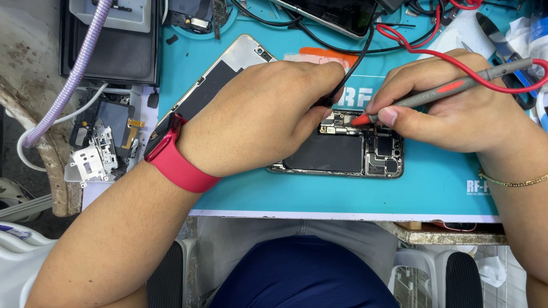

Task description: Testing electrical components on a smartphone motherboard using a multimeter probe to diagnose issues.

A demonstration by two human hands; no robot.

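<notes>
While the right hand (456, 108) pinches a red-tipped probe (434, 94) against the board of the opened phone (342, 154) just below its fingertips, the left hand (268, 114) is closed on a black probe (337, 94) beside it. With both tips so close, a slip could likely bridge neighbouring contacts or scratch the board; the red lead (422, 48) behind the right hand might snag.

Opened phone (342, 154), red-tipped probe (422, 97) on it
</notes>
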